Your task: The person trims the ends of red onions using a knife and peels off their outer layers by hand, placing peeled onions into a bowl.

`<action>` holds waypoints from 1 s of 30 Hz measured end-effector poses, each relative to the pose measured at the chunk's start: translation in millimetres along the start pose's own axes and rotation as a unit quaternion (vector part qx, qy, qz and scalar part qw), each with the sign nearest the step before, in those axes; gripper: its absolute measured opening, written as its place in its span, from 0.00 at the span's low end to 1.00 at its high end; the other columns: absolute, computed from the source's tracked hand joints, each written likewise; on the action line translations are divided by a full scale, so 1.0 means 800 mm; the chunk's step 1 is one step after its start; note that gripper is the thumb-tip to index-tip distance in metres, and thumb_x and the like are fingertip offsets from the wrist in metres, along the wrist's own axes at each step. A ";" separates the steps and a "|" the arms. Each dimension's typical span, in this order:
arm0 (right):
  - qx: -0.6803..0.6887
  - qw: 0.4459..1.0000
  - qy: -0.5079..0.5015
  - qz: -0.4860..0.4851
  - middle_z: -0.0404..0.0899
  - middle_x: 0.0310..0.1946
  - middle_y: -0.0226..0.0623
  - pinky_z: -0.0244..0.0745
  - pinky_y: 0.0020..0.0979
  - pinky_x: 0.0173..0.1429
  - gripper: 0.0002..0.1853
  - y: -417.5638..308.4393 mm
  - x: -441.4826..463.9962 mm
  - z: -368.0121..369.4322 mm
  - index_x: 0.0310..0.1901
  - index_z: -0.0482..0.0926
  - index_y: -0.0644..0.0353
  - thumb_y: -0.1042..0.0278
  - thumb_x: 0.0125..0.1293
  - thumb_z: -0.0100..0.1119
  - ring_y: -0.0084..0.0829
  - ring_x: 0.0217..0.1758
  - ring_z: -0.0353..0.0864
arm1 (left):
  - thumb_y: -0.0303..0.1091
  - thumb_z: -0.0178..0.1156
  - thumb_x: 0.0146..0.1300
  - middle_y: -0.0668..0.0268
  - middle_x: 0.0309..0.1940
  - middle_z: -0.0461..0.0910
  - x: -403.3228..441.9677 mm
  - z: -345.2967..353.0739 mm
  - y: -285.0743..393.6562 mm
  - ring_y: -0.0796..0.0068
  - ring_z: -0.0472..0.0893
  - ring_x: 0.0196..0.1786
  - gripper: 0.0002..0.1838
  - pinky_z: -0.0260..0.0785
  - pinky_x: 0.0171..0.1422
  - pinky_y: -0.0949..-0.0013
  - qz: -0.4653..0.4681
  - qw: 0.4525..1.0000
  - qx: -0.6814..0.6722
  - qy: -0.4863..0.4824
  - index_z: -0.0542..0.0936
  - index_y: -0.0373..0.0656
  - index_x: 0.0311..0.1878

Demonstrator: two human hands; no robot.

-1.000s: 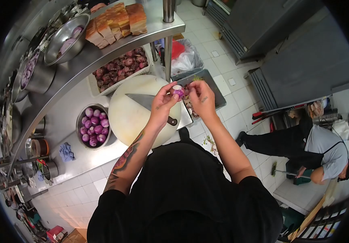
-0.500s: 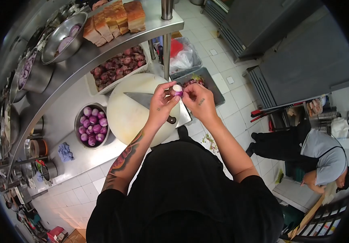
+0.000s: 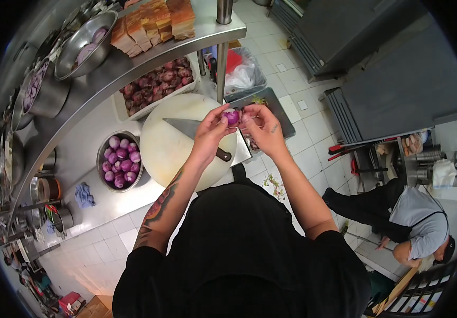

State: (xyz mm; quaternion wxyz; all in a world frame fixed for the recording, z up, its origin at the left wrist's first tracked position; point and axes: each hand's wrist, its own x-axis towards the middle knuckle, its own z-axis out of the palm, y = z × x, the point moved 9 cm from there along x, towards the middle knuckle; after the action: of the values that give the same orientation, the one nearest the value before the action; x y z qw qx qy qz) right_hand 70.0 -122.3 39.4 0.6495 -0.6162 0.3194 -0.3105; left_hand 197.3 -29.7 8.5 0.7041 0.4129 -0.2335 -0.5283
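Note:
A purple red onion [image 3: 231, 116], its surface smooth and shiny, is held in the fingers of my left hand [image 3: 210, 132]. At the onion's right side, my right hand [image 3: 262, 130] pinches a bit of its dark skin between thumb and fingers. Below and left of the hands lies a knife [image 3: 223, 154] with a dark handle, on a round white cutting board [image 3: 167, 151]. Part of its blade is behind my left hand. Left of the board, a metal bowl [image 3: 101, 177] holds several peeled red onions [image 3: 120, 159].
Behind the board stands a white crate [image 3: 124, 112] of unpeeled onions. A grey bin [image 3: 284, 114] with peelings is under the hands. Pork belly slabs [image 3: 157, 24] and a bowl of sliced onion [image 3: 98, 53] sit on the overhead shelf [image 3: 133, 63]. Another person [image 3: 419, 217] bends over at right.
The onion has turned in my left hand, so its pale cut end faces away more. My right hand has shifted its fingers up along the onion's side. The other person has bent lower.

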 end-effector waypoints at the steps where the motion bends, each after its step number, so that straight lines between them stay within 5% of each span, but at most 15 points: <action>1: 0.000 1.000 0.000 0.000 0.87 0.40 0.37 0.85 0.28 0.46 0.11 0.005 0.001 0.002 0.53 0.80 0.69 0.71 0.77 0.62 0.25 0.42 0.89 | 0.33 0.56 0.81 0.61 0.61 0.80 0.001 0.000 -0.001 0.71 0.80 0.62 0.22 0.76 0.68 0.61 0.011 1.000 0.027 0.000 0.72 0.43 0.75; 3: -0.154 0.984 0.002 -0.085 0.87 0.40 0.36 0.85 0.27 0.45 0.09 -0.003 0.002 0.007 0.51 0.81 0.69 0.72 0.78 0.60 0.25 0.40 0.89 | 0.35 0.55 0.82 0.61 0.61 0.80 0.001 0.001 -0.007 0.70 0.80 0.62 0.23 0.76 0.68 0.61 0.012 1.000 0.021 -0.003 0.71 0.42 0.75; 9: -0.009 1.000 0.009 -0.007 0.87 0.39 0.35 0.84 0.26 0.44 0.07 0.013 0.008 -0.007 0.49 0.81 0.68 0.72 0.78 0.60 0.22 0.37 0.88 | 0.38 0.53 0.83 0.61 0.59 0.81 0.004 -0.002 -0.014 0.69 0.81 0.60 0.24 0.75 0.68 0.62 -0.033 0.996 -0.078 -0.031 0.69 0.39 0.76; 15: -0.004 0.997 0.041 -0.067 0.87 0.41 0.37 0.84 0.28 0.46 0.07 0.016 0.027 -0.041 0.50 0.82 0.69 0.75 0.77 0.60 0.24 0.39 0.88 | 0.40 0.52 0.83 0.58 0.60 0.82 0.019 0.004 -0.031 0.67 0.83 0.59 0.22 0.76 0.67 0.63 -0.061 0.991 -0.113 -0.027 0.71 0.37 0.72; 17: -0.122 0.984 0.087 -0.097 0.88 0.44 0.40 0.84 0.29 0.46 0.09 0.024 0.039 -0.073 0.51 0.83 0.69 0.75 0.74 0.62 0.28 0.40 0.89 | 0.40 0.53 0.83 0.57 0.60 0.82 0.022 0.003 -0.037 0.66 0.83 0.59 0.22 0.76 0.67 0.64 -0.082 0.985 -0.150 -0.012 0.72 0.37 0.71; 19: -0.437 0.847 0.141 -0.269 0.86 0.49 0.39 0.83 0.28 0.50 0.09 -0.024 0.023 -0.064 0.52 0.84 0.68 0.75 0.74 0.62 0.27 0.48 0.89 | 0.40 0.55 0.82 0.55 0.60 0.83 0.025 -0.004 -0.045 0.65 0.84 0.58 0.21 0.76 0.68 0.62 -0.098 0.983 -0.151 0.029 0.73 0.37 0.68; 25: -0.165 0.970 0.043 -0.171 0.86 0.44 0.43 0.85 0.31 0.47 0.11 -0.038 -0.002 -0.009 0.49 0.84 0.69 0.75 0.67 0.69 0.34 0.41 0.90 | 0.39 0.61 0.78 0.56 0.58 0.83 0.028 -0.002 -0.047 0.65 0.84 0.59 0.21 0.76 0.69 0.59 -0.061 0.988 -0.131 0.052 0.74 0.35 0.65; 30: -0.163 0.973 0.037 -0.160 0.85 0.42 0.42 0.85 0.30 0.46 0.09 -0.040 -0.001 -0.007 0.46 0.84 0.70 0.76 0.66 0.70 0.31 0.41 0.90 | 0.37 0.62 0.77 0.55 0.57 0.82 0.023 -0.004 -0.042 0.64 0.83 0.60 0.20 0.75 0.69 0.57 -0.049 0.993 -0.100 0.035 0.73 0.34 0.64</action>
State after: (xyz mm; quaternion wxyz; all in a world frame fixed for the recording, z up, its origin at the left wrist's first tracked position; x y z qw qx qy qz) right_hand 64.8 -126.0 71.1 0.4697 -0.7452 0.2863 -0.3769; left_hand 187.5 -49.7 -23.0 0.7229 0.3692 -0.1343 -0.5684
